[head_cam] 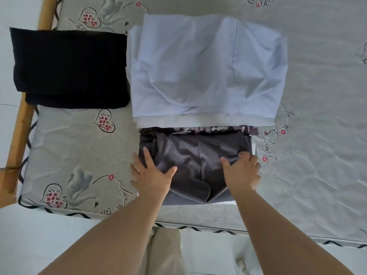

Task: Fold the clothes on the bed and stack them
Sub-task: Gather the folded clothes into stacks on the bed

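Pressing flat on the dark grey garment (196,165) near the bed (317,175) front edge, left hand (152,173) and right hand (241,171) splayed open, gripping nothing, bracketing its left-right long axis, pale blue folded stack (206,68) lying just beyond toward mid-bed.

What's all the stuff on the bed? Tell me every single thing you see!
grey garment: one, dark grey, folded, near edge of the bed, under both hands
patterned cloth: one, purple and white, peeking out beneath the grey garment's far edge
pale blue cloth: one, light blue, folded, beyond the grey garment
black garment: one, black, folded, far left by the bed frame
mattress: one, grey with heart and flower prints
bed frame: one, wooden, left side
left hand: flat on the grey garment
right hand: resting on the grey garment
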